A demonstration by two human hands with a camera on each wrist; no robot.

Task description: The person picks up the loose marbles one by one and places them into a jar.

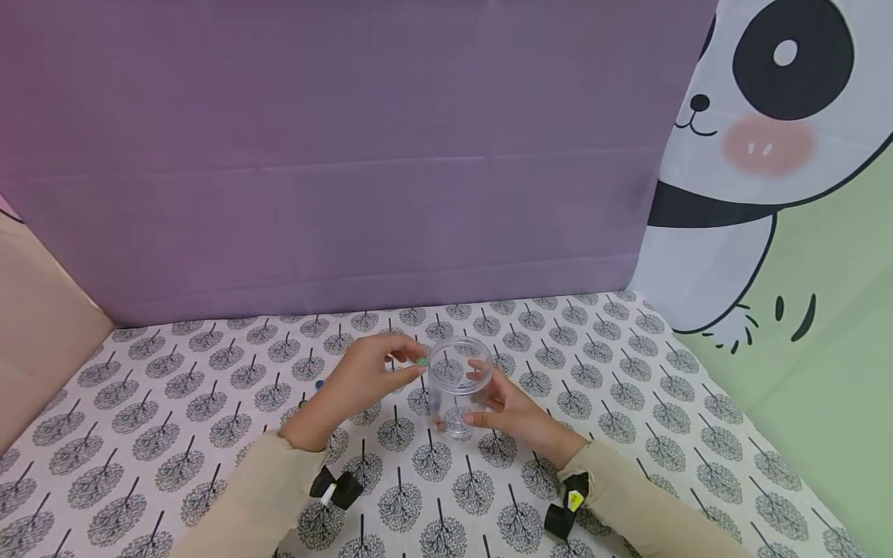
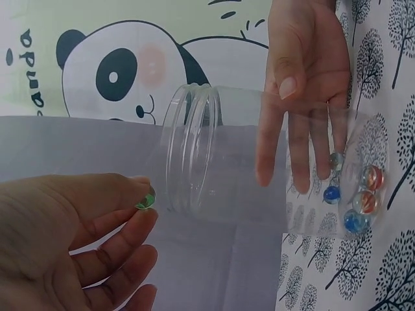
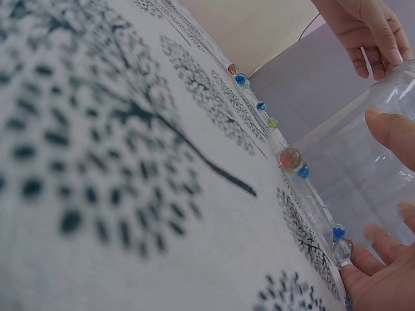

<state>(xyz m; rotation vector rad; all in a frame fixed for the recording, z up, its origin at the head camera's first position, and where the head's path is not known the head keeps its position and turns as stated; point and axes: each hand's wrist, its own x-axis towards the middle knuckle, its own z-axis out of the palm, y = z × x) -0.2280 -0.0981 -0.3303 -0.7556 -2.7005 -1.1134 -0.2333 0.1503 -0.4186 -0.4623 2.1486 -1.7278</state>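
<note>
My left hand pinches a green marble between thumb and fingertips, beside the rim of a clear plastic jar. The jar stands upright and uncapped on the cloth. My right hand holds it from the right, thumb on the near side and fingers spread round the wall. Several glass marbles lie at the jar's bottom in the left wrist view, among them a blue marble and an orange-and-white marble. In the right wrist view the jar is partly cut off.
Loose marbles lie on the cloth left of the jar, including a blue marble, a yellow-green marble and an orange one. The tree-print cloth covers the table. A purple curtain hangs behind, and a panda-print wall stands at right.
</note>
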